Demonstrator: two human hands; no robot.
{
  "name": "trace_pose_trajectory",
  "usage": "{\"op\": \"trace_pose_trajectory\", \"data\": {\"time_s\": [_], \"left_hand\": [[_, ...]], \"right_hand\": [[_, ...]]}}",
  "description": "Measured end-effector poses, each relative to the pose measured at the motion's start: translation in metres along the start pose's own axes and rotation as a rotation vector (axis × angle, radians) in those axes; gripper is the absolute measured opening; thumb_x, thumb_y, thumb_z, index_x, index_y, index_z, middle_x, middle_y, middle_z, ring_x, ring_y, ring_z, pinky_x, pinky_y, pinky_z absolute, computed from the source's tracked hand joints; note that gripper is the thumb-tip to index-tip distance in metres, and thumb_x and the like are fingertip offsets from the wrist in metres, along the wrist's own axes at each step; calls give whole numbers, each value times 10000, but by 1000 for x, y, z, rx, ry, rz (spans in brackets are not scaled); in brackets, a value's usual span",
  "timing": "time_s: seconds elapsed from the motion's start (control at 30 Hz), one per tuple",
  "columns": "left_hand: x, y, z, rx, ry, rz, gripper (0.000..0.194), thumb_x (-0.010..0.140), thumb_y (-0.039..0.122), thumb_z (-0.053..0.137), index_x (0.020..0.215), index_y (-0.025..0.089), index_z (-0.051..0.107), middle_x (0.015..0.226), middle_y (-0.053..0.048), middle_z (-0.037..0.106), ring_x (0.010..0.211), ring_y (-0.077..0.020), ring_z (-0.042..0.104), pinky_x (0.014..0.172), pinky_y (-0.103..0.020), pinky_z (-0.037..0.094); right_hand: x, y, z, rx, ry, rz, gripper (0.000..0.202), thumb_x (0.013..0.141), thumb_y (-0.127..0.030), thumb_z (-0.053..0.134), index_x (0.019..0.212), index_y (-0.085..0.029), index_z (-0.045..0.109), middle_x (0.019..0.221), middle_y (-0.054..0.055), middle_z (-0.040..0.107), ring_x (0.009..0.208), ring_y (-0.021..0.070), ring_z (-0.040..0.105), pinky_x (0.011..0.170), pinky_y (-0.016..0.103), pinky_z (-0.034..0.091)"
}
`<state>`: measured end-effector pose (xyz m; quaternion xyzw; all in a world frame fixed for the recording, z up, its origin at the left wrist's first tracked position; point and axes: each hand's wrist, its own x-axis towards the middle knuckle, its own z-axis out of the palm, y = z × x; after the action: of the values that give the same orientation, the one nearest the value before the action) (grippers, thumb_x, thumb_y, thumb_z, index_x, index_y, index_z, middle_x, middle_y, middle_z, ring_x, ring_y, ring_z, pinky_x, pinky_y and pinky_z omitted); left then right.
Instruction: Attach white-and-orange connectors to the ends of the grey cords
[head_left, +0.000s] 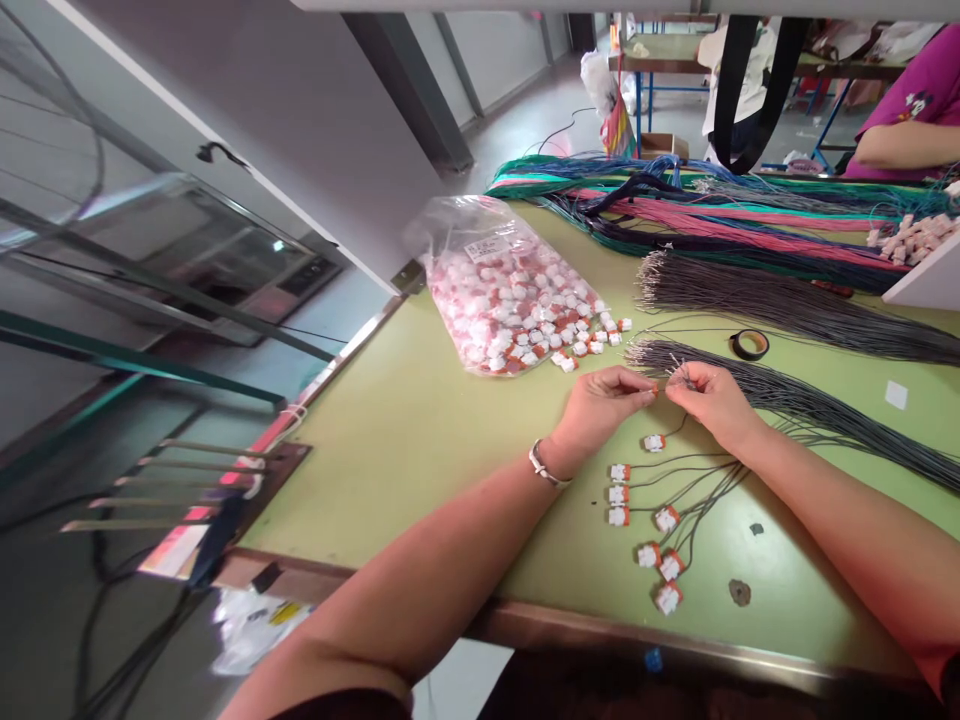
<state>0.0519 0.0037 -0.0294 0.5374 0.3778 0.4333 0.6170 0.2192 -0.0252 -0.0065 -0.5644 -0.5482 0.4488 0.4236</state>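
My left hand (606, 408) pinches a small connector (652, 390); only its orange edge shows past the fingertips. Close beside it, my right hand (709, 400) is closed on several thin dark wires (681, 372), whose pale ends stick up between thumb and finger. Below the hands lie several white-and-orange connectors (619, 494) with dark wires running from them under my right forearm. A bundle of dark wires (825, 400) stretches out behind my right hand, its tips towards the left. Left of it, a clear plastic bag (480, 250) spills loose white-and-orange connectors (577, 335) onto the green table.
A second dark wire bundle (750, 295) and long pink, green and blue wires (720, 210) lie at the back. A roll of black tape (748, 344) sits between the dark bundles. A pronged rack (202, 480) hangs at the table's left edge. Another person's arm (911, 145) shows far right.
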Motion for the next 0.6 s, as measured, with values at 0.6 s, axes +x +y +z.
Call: {"op": "trace_pose_trajectory", "data": {"time_s": [0.6], "left_hand": [[-3,-1,3,148,-58,-19,90,666,198,742,707,136,691,787,-51,713,749,-148,661,752,-276,538]], "right_hand": [[0,9,2,-184,-31,-43,54,563,-219,546,575,-190,502,517,-50,466,522,89,363,510,244,271]]}}
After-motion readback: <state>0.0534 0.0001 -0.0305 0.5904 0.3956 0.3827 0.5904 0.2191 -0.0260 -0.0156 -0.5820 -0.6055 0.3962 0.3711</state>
